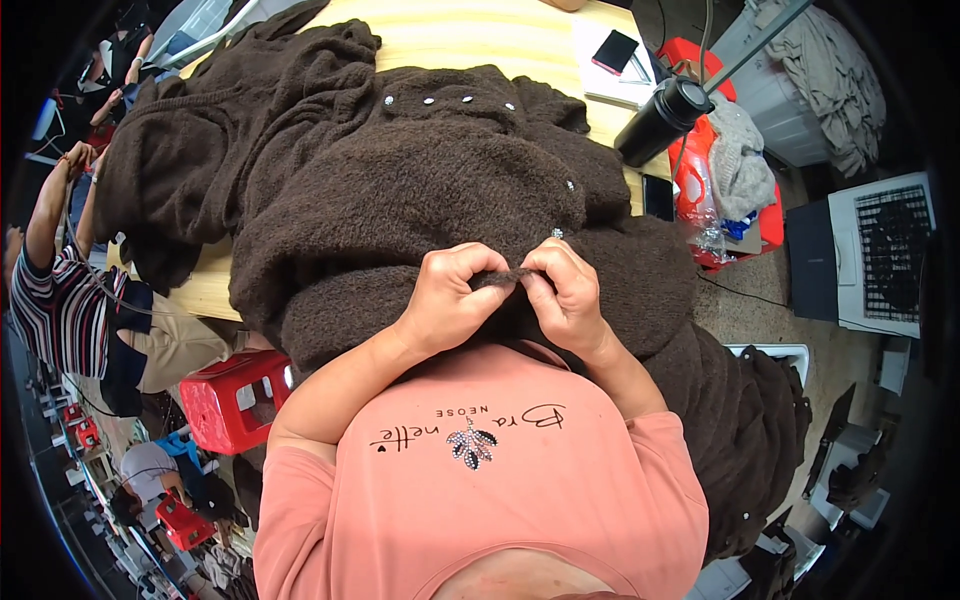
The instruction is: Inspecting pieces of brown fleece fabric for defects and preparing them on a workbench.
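A dark brown knitted garment [400, 190] lies heaped over the table in front of me, with several shiny round buttons along its edges. Close to my chest, my left hand [455, 295] pinches a small fold of the knit between thumb and fingers. Right beside it, my right hand [565, 290] pinches the same fold, so the fingertips of both almost meet. One shiny button [557, 233] shows just above my right knuckles. Whether anything small sits inside the pinch is hidden by my fingers.
On the wooden table [480, 35] stand a black bottle [664, 120] and a phone [614, 52] on a white box. A red crate [770, 220] with bagged items is to the right. Brown knitwear [750, 430] hangs over a white bin. A red stool [235, 400] and a co-worker [65, 300] are left.
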`<state>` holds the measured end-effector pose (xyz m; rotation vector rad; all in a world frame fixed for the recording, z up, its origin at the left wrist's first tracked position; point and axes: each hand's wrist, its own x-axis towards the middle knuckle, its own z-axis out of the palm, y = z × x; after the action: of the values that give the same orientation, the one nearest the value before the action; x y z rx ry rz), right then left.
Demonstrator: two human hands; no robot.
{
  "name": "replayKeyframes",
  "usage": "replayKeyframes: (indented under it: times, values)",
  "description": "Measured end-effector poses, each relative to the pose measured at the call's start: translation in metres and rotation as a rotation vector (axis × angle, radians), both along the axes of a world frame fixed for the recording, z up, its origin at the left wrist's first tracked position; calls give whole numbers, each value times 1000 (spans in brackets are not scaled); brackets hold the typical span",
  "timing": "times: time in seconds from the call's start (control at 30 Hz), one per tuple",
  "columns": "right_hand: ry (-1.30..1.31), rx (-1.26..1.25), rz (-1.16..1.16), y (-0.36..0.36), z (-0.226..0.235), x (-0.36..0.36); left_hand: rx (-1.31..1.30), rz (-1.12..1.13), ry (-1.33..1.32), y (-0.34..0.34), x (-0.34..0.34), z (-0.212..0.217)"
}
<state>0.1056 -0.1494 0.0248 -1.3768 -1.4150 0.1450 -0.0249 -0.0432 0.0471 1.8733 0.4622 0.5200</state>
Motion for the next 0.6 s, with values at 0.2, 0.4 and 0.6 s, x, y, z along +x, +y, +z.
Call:
replayKeyframes:
  times: [0.2,0.4,0.6]
  values:
    - [246,-68,15,-1,-3,0,-47,5,7,2,1,0]
    - [115,-54,160,1,-5,6,13,1,-2,2,0,0]
    - [-181,112,-26,4,-11,-6,-127,-68,195,4,2,-9]
